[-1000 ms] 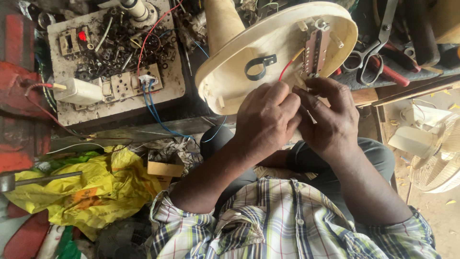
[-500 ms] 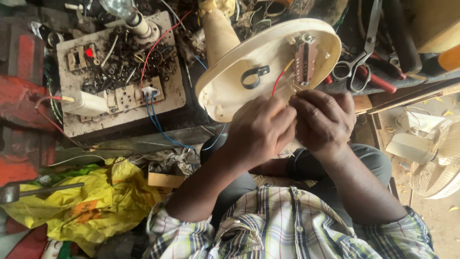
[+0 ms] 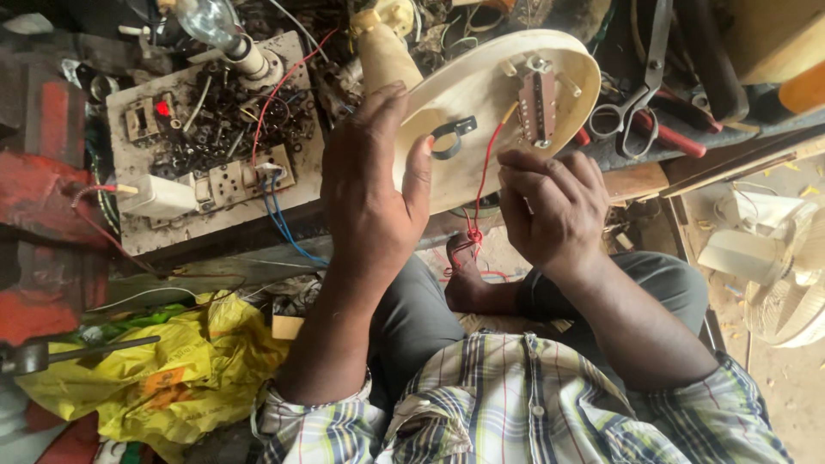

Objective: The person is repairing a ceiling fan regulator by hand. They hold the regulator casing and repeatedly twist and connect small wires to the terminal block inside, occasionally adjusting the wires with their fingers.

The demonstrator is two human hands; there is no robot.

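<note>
At the far left of the frame a yellow plastic bag (image 3: 163,369) lies low, beside red metal parts. Above it, in the upper left, a dirty switch board (image 3: 215,142) carries a white plug adapter (image 3: 159,196), loose screws, a lamp holder with a clear bulb (image 3: 206,21), and blue and red leads.

Centre frame, the left hand (image 3: 374,180) is raised with fingers extended and spread; its thumb and palm edge press against the left rim of the cream round fan base (image 3: 481,103), steadying it. The hand is not closed around anything.

The base lies tilted, underside facing the camera, in the upper centre, directly above and between both hands. A black cable clamp (image 3: 451,137) and a brown terminal strip (image 3: 539,105) sit on it; the strip's long axis runs roughly top to bottom of the frame.

A red wire (image 3: 483,185) drops from near the strip to a knot below. The right hand (image 3: 554,210), just below the strip and nearer to it, has its fingers curled together, apparently pinching the wire; the grip itself is hidden.

To the right lie scissors (image 3: 636,103); a small white fan (image 3: 786,266) stands at the right edge.
</note>
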